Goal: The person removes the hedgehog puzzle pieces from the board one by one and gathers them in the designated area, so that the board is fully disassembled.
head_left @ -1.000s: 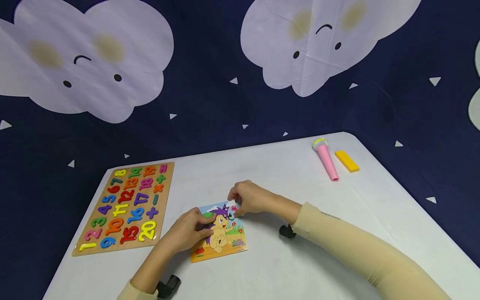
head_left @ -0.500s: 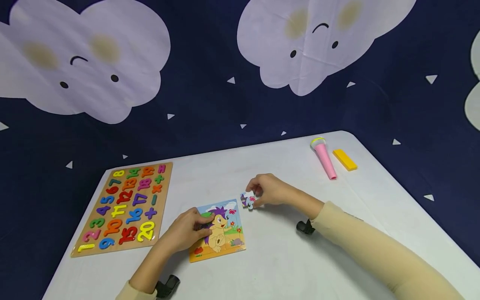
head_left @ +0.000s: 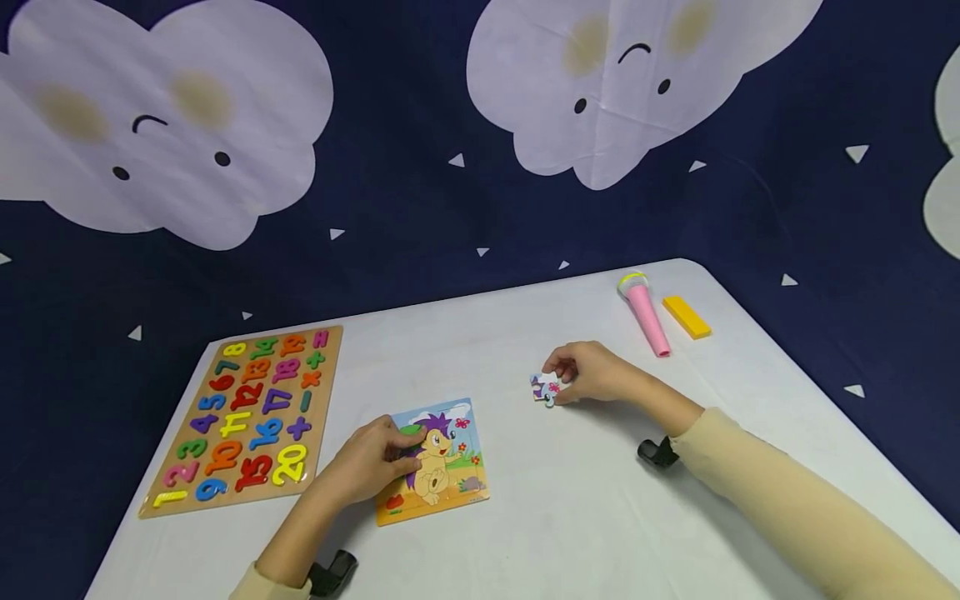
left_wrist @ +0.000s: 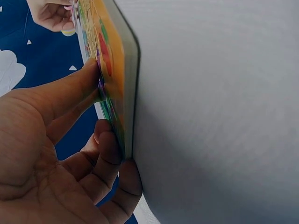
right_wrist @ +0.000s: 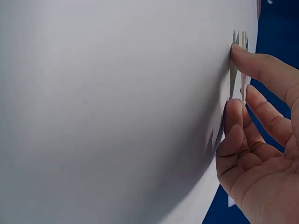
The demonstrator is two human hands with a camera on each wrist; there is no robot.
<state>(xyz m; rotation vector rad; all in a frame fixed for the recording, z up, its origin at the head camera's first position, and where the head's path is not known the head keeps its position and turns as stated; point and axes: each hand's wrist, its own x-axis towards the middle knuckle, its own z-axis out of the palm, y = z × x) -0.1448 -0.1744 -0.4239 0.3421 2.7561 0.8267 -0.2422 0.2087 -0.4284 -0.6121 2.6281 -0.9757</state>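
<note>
From afar, I have the left hand (head_left: 371, 458) part-curled, gripping the left edge of the hedgehog puzzle (head_left: 446, 467) on the bench (head_left: 570, 517). Beyond, the right hand (head_left: 596, 372), nearly closed, pinches a jigsaw piece (head_left: 547, 387); farther lies a pink microphone (head_left: 648, 318).

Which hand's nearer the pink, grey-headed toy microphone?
Right. The right hand, pinching a small white-and-purple jigsaw piece, is in front and left of the pink microphone; the left hand is much farther left, gripping the square, colourful hedgehog puzzle.
</note>
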